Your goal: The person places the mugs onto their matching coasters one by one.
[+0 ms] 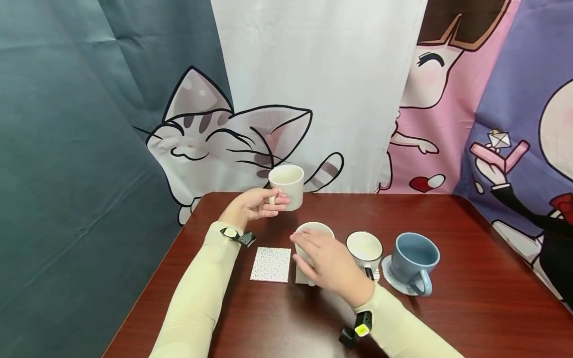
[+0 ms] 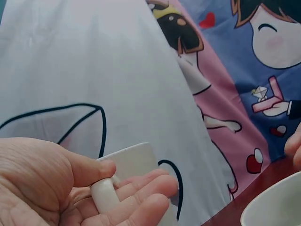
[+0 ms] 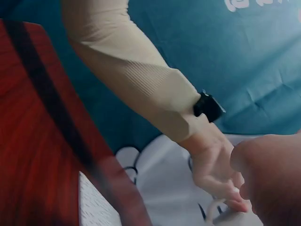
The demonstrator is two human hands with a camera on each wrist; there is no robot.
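Note:
My left hand [image 1: 257, 205] holds a white mug [image 1: 292, 191] in the air by its handle, near the table's back edge. In the left wrist view, thumb and fingers pinch that mug's handle [image 2: 104, 195]. Below and to the right, a second white mug [image 1: 316, 226] stands on a square coaster [image 1: 301, 276], partly covered by my right hand [image 1: 333, 261]. The right hand's fingers look extended over that mug's front and left side; any contact is unclear. A bare speckled square coaster [image 1: 270, 265] lies left of it.
To the right stand a white mug with a dark rim [image 1: 363, 246] and a blue mug [image 1: 416, 253] on a round coaster [image 1: 394, 282]. They share the reddish-brown table [image 1: 474, 288]. A cartoon-printed curtain [image 1: 322, 74] hangs behind.

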